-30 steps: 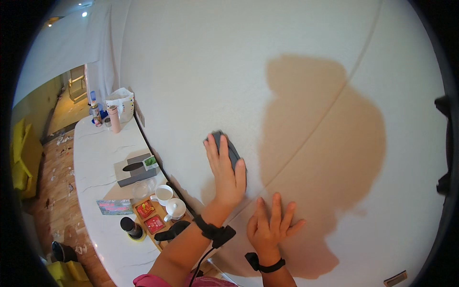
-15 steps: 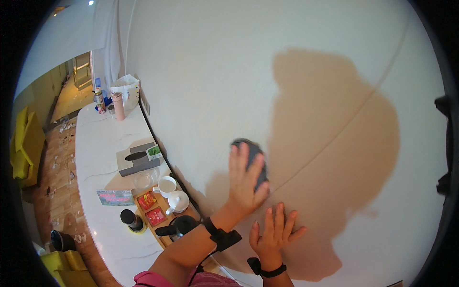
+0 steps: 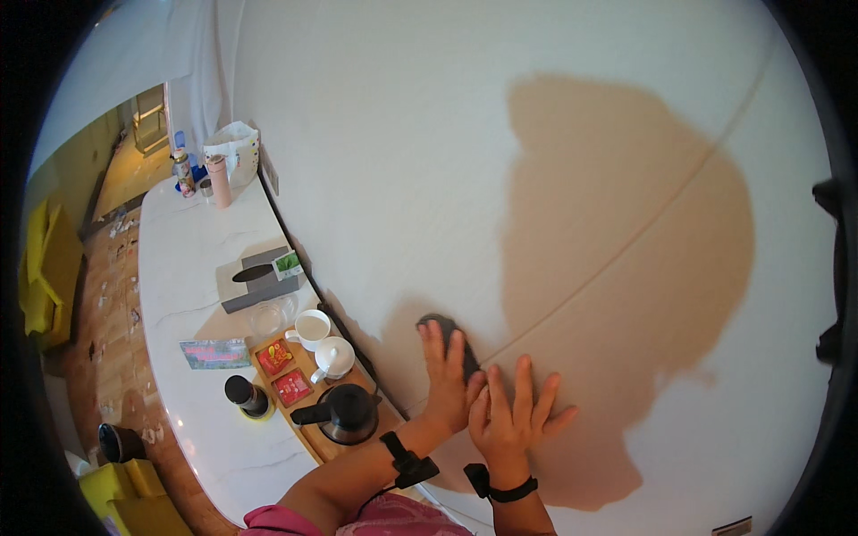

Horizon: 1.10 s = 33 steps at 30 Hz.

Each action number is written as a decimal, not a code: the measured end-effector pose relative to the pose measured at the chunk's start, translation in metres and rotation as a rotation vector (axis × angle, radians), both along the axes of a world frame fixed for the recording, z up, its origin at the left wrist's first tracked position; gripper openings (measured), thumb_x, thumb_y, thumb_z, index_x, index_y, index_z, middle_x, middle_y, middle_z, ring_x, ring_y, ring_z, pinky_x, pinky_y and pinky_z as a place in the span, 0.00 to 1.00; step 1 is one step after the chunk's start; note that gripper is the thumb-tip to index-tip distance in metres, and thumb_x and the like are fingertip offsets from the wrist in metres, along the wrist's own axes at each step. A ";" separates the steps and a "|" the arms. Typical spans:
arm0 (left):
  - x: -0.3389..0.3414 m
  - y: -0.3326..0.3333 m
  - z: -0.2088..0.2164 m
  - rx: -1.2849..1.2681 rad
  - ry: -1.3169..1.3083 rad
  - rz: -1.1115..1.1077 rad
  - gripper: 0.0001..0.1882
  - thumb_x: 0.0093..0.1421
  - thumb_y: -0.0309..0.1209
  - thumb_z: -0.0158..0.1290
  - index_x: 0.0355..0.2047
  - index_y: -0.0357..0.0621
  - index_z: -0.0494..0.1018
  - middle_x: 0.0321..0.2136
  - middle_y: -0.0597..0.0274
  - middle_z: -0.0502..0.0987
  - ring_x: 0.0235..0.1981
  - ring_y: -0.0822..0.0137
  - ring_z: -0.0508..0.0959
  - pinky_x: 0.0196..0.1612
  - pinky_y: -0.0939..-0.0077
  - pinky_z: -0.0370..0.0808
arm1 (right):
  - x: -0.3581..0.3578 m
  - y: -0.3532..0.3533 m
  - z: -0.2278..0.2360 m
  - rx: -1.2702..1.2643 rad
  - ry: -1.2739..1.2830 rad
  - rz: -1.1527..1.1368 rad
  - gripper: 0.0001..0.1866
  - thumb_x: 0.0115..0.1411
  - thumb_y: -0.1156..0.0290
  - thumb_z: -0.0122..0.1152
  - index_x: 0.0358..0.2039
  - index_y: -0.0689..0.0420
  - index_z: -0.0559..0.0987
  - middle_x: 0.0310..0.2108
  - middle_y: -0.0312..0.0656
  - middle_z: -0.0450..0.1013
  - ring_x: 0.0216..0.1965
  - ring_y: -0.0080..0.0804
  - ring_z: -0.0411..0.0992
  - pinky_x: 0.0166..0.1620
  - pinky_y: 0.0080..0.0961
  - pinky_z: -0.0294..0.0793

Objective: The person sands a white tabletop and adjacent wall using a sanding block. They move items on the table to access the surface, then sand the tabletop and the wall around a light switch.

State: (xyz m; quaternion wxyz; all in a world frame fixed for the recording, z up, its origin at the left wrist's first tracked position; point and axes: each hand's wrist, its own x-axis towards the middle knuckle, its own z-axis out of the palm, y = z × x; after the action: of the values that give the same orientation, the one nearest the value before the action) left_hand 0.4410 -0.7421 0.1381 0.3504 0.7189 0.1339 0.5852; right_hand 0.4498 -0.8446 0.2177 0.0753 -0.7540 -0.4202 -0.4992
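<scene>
My left hand (image 3: 450, 393) presses a dark grey oval pad (image 3: 466, 353) against the white wall (image 3: 375, 161). Its fingers lie over the pad and cover much of it; the pad's underside is hidden. Close beside it, my right hand (image 3: 509, 424) rests on the wall with fingers spread and nothing in it. The left thumb and the right thumb are almost touching. A thin line (image 3: 617, 259) runs slantwise up the wall from near my hands. Each wrist wears a black band.
Left of the wall stands a white marbled table (image 3: 179, 295). On it are a wooden tray (image 3: 304, 420) with a black-topped kettle (image 3: 347, 414), white cup (image 3: 313, 328) and white teapot (image 3: 333, 357), a dark-lidded jar (image 3: 246, 395), a grey tissue box (image 3: 259, 284) and a pink bottle (image 3: 218, 181).
My left hand has slid the pad down the wall, a little to the left, close to my right hand. The right hand stays on the wall, slightly higher in view.
</scene>
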 end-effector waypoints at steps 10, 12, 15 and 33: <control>0.009 0.029 0.005 0.186 -0.091 0.022 0.31 0.69 0.42 0.48 0.67 0.41 0.60 0.72 0.34 0.46 0.72 0.30 0.44 0.70 0.36 0.44 | -0.007 -0.035 -0.063 -0.228 0.178 -0.062 0.24 0.64 0.56 0.55 0.58 0.51 0.79 0.66 0.40 0.67 0.74 0.52 0.49 0.69 0.62 0.18; 0.008 0.038 0.006 0.079 -0.065 0.063 0.32 0.70 0.40 0.44 0.69 0.38 0.55 0.72 0.31 0.42 0.72 0.28 0.42 0.70 0.37 0.42 | -0.008 -0.035 -0.067 -0.263 0.110 -0.083 0.23 0.64 0.56 0.55 0.57 0.49 0.79 0.67 0.39 0.66 0.74 0.51 0.48 0.70 0.61 0.19; 0.008 0.050 -0.004 -0.110 -0.070 0.145 0.31 0.71 0.37 0.41 0.69 0.33 0.53 0.72 0.32 0.43 0.73 0.32 0.43 0.71 0.41 0.42 | -0.006 -0.029 -0.065 -0.223 0.044 -0.039 0.22 0.62 0.59 0.56 0.56 0.49 0.80 0.67 0.44 0.65 0.75 0.53 0.45 0.71 0.58 0.19; -0.006 -0.008 -0.032 0.084 -0.003 -0.136 0.37 0.66 0.35 0.54 0.72 0.46 0.53 0.74 0.37 0.36 0.72 0.28 0.37 0.69 0.31 0.42 | -0.007 -0.032 -0.072 -0.173 0.226 0.008 0.25 0.65 0.58 0.56 0.60 0.53 0.77 0.69 0.40 0.63 0.75 0.50 0.46 0.71 0.55 0.17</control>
State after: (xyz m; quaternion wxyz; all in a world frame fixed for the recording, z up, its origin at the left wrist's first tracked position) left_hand 0.4349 -0.7500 0.1063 0.3590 0.7395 0.0598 0.5663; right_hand 0.4427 -0.8765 0.1456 0.0588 -0.8075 -0.4536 -0.3725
